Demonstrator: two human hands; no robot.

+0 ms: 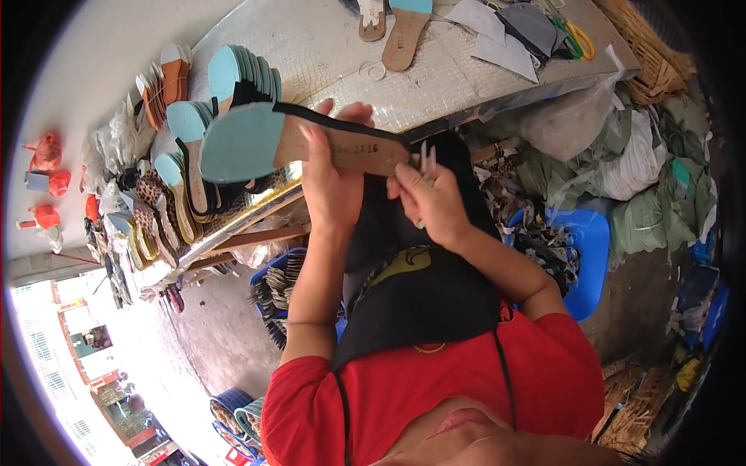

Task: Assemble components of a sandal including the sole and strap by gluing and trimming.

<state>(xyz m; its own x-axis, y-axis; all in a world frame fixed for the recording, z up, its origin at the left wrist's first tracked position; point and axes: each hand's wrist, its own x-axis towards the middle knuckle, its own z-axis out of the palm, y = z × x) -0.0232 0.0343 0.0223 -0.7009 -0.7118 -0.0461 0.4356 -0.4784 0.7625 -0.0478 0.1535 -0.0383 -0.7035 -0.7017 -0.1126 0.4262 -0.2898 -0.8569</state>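
A shoe insole (241, 144), teal at the forefoot and brown toward the heel with black edging, is held up tilted above the table's near edge. My left hand (332, 175) is closed around its middle, thumb over the brown face and fingers behind. At the heel end, my right hand (435, 198) is closed, with thumb and finger at the edging. A small tool with two pale pointed tips (427, 159) sticks up from the right hand; its lower part is mostly hidden by the fingers.
Stacked teal insoles (242, 71) and other soles lie on the left of the worktable (326, 54). Across the table are another insole (406, 39), grey scraps (528, 31) and yellow-handled scissors (581, 40). A blue tub (594, 264) of scraps stands at right, near green cloth bundles (637, 217).
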